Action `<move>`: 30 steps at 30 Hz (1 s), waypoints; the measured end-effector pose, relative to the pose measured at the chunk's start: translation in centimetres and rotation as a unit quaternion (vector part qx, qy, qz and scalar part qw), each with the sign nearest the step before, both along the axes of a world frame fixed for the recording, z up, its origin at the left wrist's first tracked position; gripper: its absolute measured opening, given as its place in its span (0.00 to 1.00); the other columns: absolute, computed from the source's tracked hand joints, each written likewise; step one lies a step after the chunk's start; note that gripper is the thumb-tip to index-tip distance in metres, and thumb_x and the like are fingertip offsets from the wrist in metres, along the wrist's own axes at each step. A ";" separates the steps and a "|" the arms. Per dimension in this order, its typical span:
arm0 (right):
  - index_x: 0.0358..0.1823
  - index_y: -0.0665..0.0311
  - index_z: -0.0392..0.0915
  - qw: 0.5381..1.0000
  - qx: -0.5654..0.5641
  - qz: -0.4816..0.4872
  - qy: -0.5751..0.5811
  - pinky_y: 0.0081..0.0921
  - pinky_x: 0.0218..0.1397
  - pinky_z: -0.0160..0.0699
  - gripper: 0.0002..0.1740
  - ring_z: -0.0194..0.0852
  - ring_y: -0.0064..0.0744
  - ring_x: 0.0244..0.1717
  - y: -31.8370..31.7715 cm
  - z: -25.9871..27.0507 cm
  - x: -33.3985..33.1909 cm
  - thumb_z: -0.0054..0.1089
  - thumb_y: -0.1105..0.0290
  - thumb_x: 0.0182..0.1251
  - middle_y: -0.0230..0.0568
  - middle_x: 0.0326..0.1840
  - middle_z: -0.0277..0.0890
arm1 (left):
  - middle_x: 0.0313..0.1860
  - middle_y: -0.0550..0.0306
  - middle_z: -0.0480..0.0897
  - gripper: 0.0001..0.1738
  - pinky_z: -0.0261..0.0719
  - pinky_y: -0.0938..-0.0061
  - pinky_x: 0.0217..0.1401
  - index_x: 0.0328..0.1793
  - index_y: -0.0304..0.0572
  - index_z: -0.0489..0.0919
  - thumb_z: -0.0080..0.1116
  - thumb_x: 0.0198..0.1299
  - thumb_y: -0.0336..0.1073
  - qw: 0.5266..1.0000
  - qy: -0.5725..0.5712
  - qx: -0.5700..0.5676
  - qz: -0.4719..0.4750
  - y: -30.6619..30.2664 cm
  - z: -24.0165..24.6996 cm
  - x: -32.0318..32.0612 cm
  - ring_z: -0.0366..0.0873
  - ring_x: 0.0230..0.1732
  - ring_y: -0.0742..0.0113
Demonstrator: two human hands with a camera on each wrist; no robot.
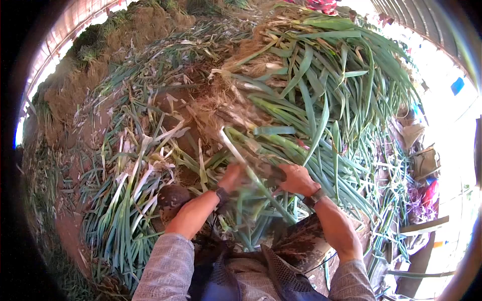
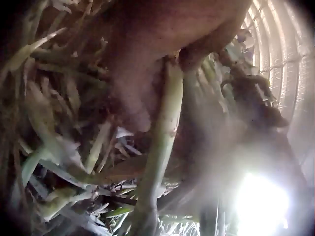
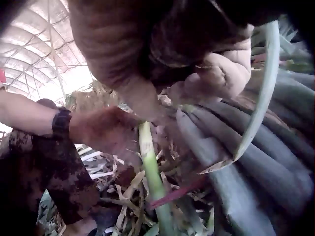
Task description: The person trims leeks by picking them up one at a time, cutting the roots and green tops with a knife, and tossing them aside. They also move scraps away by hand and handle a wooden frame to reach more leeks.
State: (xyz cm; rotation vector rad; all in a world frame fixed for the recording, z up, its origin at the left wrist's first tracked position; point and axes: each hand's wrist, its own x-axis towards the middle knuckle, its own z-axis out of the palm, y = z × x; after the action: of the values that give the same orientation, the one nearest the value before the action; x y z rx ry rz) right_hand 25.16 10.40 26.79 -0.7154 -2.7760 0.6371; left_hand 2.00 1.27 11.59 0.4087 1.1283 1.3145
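A long green onion (image 1: 258, 184) slants between the two hands over the lap, its pale end up and to the left. My left hand (image 1: 232, 176) pinches it; in the right wrist view that left hand (image 3: 106, 130) has its fingers at the top of the stalk (image 3: 151, 162). The left wrist view shows the stalk (image 2: 165, 123) hanging below the fingers. My right hand (image 1: 298, 179) is curled around a dark object (image 3: 179, 37), blurred and mostly covered by the fingers, close to the onion. Green onion leaves lie below both hands.
A big heap of untrimmed green onions (image 1: 346, 75) with roots rises ahead and to the right. More onions with white stems (image 1: 143, 183) lie at the left knee. Leaf scraps (image 1: 165, 55) cover the ground. A wooden board (image 1: 424, 226) is at the far right.
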 end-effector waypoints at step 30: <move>0.49 0.62 0.74 0.994 0.068 -0.005 -0.083 0.48 0.47 0.78 0.40 0.79 0.55 0.49 1.1 -4.2 2.1 0.75 0.40 0.44 0.48 0.43 0.80 | 0.45 0.56 0.77 0.29 0.80 0.50 0.36 0.58 0.41 0.76 0.70 0.58 0.52 0.957 0.072 0.048 0.277 6.4 3.3 -7.9 0.79 0.44 0.60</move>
State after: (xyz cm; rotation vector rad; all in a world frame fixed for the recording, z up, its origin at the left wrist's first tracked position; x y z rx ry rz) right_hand 27.28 11.46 22.59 -0.7861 -2.9285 0.3988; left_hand -5.95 7.66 14.87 0.2664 1.3628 1.8581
